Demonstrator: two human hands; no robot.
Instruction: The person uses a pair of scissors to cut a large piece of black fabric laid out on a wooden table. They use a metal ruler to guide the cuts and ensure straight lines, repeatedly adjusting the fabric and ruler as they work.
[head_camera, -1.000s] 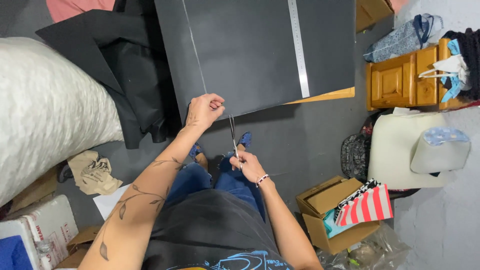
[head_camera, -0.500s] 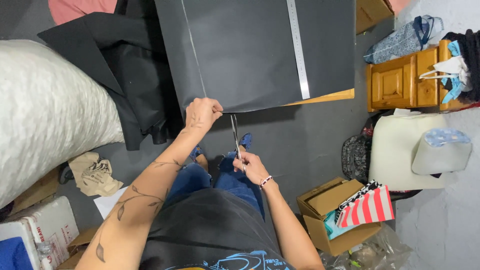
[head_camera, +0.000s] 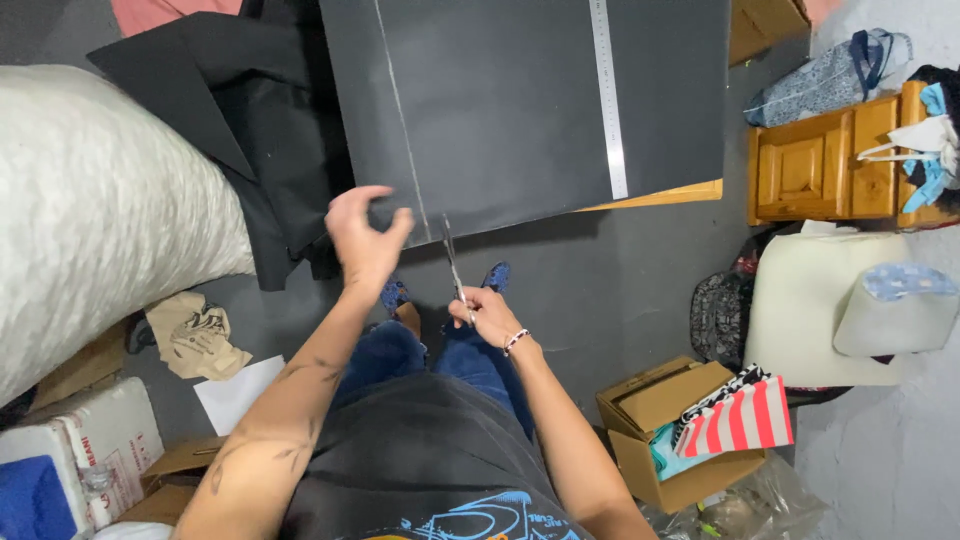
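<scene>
1. Right now the right hand (head_camera: 488, 312) grips a pair of scissors (head_camera: 455, 268) by the handles, blades pointing away from the body toward the near edge of the black sheet (head_camera: 520, 100).
2. That sheet lies flat on a table directly ahead of both hands; a pale chalk line (head_camera: 400, 110) runs along it away from the person, ending at the near edge just left of the blade tips.
3. The left hand (head_camera: 362, 235) hovers at that edge, fingers curled and spread, holding nothing, nearer the line than the right.
4. A long metal ruler (head_camera: 607, 100) lies on the sheet, well to the right, parallel to the line.
5. The sheet looks matte, smooth and thin; the scissors slim and metallic.
</scene>
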